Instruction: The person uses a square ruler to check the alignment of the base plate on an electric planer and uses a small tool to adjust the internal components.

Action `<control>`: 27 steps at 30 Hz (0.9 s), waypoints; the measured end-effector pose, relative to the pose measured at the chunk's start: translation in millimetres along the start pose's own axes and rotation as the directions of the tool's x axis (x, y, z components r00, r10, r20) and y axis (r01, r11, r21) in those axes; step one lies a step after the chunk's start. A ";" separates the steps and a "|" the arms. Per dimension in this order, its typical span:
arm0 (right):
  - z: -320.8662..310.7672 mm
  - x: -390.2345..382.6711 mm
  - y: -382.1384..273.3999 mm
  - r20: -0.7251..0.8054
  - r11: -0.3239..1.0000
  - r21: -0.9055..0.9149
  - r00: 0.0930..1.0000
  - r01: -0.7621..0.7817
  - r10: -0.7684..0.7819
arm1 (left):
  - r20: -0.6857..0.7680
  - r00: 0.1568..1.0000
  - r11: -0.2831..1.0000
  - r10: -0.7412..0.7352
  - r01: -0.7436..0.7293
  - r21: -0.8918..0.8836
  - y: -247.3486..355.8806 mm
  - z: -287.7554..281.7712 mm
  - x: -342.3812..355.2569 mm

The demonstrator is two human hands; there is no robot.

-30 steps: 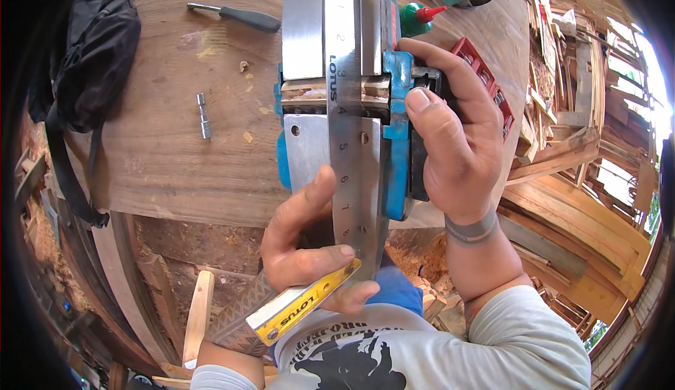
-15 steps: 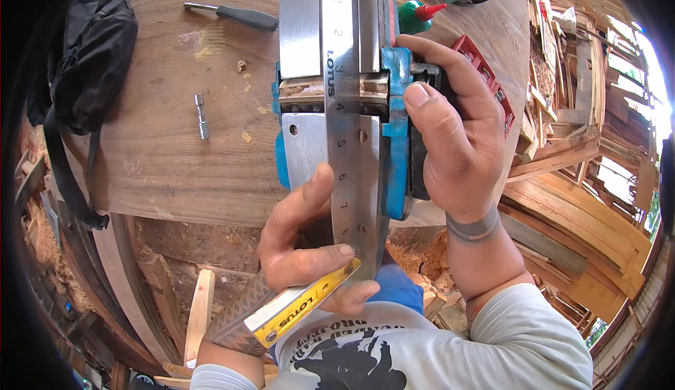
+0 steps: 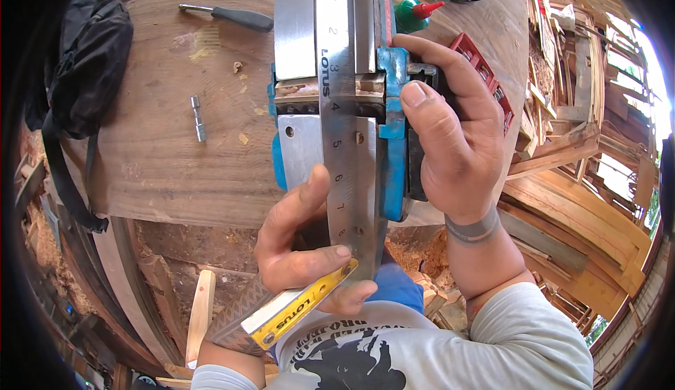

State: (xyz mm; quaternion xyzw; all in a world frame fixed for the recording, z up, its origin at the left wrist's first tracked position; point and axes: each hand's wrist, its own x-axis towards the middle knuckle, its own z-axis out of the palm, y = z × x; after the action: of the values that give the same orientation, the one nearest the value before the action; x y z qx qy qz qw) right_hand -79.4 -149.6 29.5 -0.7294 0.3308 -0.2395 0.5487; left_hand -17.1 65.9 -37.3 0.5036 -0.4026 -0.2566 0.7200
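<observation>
The bench point(image 3: 162, 186) spreads beneath, its near edge crossing under the planer point(image 3: 302, 130), which is sole up, long axis pointing away from the person, near end past that edge. A bag point(image 3: 91, 60) sits far left. The square point(image 3: 337, 144) runs its blade lengthwise over the planer's middle; contact cannot be told. The right grip point(image 3: 457, 144), nearer the cutter slot, is closed round the planer's right side. The left grip point(image 3: 288, 263), narrow, holds the square at its corner, so the blade extends straight ahead of it. Leftward, where the bench stretches wider, lie a screwdriver point(image 3: 239, 18) and socket point(image 3: 197, 118)
</observation>
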 end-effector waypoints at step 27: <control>2.2 1.8 4.2 0.002 0.999 0.026 1.000 0.031 -0.031 | -0.064 0.997 0.995 -0.039 0.032 -0.099 0.0 4.0 -0.1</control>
State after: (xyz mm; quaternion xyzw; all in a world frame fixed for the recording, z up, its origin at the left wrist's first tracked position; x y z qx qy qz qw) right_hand -77.5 -150.3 24.8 -0.7277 0.3155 -0.2514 0.5548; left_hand -20.6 63.9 -36.7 0.4831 -0.3566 -0.2719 0.7521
